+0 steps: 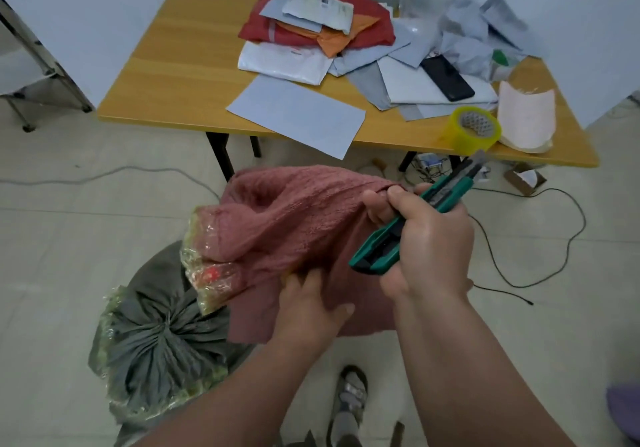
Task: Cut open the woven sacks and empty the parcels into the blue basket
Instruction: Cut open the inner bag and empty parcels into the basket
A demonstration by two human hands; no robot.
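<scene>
The right hand (429, 239) curled its fingers round one green utility knife (412, 218), fingertips also pinching the red woven sack (294, 218) by its gathered end. The left hand (308, 304) gripped that sack's lower fold. One grey tied sack (159, 342) lay on the floor below; parcels (346, 41) were heaped toward the table's (166, 76) far right corner.
</scene>
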